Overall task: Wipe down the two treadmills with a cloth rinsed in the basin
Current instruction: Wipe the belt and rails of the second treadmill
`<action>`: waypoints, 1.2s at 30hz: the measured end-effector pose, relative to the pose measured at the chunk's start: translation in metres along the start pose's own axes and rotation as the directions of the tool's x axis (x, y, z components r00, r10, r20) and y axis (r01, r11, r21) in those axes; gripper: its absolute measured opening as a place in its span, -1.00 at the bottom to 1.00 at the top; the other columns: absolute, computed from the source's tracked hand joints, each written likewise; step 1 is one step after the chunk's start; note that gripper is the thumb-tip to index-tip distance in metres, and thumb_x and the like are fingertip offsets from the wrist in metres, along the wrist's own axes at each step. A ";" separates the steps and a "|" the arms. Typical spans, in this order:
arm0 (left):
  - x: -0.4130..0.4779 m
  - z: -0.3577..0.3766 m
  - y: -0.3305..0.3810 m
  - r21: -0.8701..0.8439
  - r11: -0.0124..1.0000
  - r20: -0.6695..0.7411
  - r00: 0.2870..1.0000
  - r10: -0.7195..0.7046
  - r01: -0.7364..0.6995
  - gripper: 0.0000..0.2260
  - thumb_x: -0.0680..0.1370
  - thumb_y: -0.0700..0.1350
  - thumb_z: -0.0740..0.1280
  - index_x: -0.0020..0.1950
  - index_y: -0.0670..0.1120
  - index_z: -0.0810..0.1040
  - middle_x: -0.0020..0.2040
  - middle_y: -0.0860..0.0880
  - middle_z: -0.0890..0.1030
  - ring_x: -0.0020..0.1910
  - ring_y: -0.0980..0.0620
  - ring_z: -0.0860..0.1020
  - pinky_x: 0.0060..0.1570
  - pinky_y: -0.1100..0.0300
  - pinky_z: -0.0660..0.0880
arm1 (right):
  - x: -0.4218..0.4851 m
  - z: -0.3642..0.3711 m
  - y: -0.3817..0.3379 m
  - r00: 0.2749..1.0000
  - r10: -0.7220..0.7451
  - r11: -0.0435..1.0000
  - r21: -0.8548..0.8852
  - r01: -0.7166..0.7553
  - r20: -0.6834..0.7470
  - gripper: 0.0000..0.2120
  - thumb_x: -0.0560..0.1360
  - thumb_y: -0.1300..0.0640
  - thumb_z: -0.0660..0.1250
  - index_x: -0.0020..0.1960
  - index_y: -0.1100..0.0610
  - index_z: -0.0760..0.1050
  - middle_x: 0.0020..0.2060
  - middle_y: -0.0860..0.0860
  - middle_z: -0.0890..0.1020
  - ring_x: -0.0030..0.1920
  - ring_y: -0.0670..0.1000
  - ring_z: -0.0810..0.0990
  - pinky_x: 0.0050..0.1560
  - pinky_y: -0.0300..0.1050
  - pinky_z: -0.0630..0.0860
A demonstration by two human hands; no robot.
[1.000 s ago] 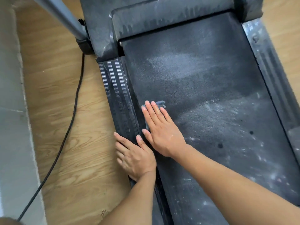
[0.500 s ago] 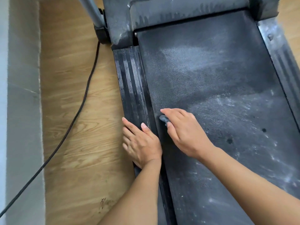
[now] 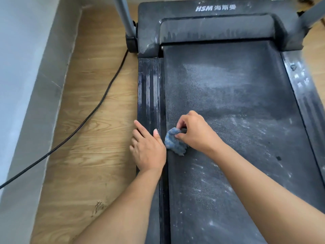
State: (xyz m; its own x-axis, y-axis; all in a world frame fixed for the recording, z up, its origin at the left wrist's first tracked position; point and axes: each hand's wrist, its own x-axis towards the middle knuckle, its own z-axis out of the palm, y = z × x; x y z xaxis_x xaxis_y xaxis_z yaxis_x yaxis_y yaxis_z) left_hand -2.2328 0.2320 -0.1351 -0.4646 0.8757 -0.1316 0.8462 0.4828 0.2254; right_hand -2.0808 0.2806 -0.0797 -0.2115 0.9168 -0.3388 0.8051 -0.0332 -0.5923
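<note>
Whereas the right hand [image 3: 195, 132] pressed flat a second ago, its fingers now pinch the bunched cloth [image 3: 174, 142] just beside the left side rail [image 3: 148, 88]. Left hand [image 3: 147, 148] rests on that rail, fingers straight. Judgement: cloth being regathered; the dusty belt [image 3: 228, 103] beside the rail remains largely unwiped.

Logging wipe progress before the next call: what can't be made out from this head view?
Rinsing basin and second treadmill: outside the head view's frame.
Dusty black treadmill: console cut by top edge, rear by bottom edge.
Crumpled blue cloth: partly hidden inside the right hand; wetness unreadable.
Ribbed black side rail: a stretch covered by the left hand and forearm.
Black power cable: far end runs off the left edge.
</note>
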 end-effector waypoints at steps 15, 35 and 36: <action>-0.002 0.001 -0.010 -0.018 0.999 -0.008 0.999 0.039 -0.039 -0.35 0.69 0.14 0.14 0.66 -0.23 0.13 0.23 -0.21 0.48 0.01 -0.26 0.58 0.00 -0.13 0.50 | 0.001 -0.065 0.004 0.979 0.199 0.671 0.722 -0.167 0.042 -0.88 0.55 0.11 0.52 0.00 0.16 0.66 -0.18 0.06 0.66 -0.16 0.01 0.60 -0.12 -0.04 0.52; 0.003 0.000 -0.009 -0.019 0.999 0.022 0.999 0.046 -0.045 -0.32 0.67 0.16 0.06 0.67 -0.23 0.13 0.23 -0.21 0.48 0.03 -0.25 0.58 0.00 -0.13 0.51 | 0.065 0.031 0.004 0.975 -0.148 0.942 -0.325 0.087 -0.168 -0.40 0.74 -0.04 0.01 0.67 0.27 0.07 0.69 0.22 -0.04 0.69 0.20 -0.13 0.67 0.17 -0.05; 0.003 0.000 -0.009 -0.020 0.999 0.018 0.999 0.041 -0.040 -0.32 0.67 0.16 0.06 0.68 -0.23 0.12 0.24 -0.21 0.48 0.04 -0.25 0.58 0.01 -0.12 0.51 | 0.074 0.037 0.003 0.981 -0.135 0.929 -0.361 0.076 -0.140 -0.34 0.73 -0.13 -0.03 0.68 0.27 0.05 0.69 0.22 -0.04 0.69 0.19 -0.12 0.67 0.18 -0.04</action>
State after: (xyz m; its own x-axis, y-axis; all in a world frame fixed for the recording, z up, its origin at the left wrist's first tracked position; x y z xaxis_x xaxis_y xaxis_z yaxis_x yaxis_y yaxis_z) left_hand -2.2419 0.2302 -0.1376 -0.4251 0.8943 -0.1395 0.8589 0.4472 0.2496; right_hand -2.1143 0.3334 -0.1339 -0.2382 0.9596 -0.1500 0.9324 0.1827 -0.3120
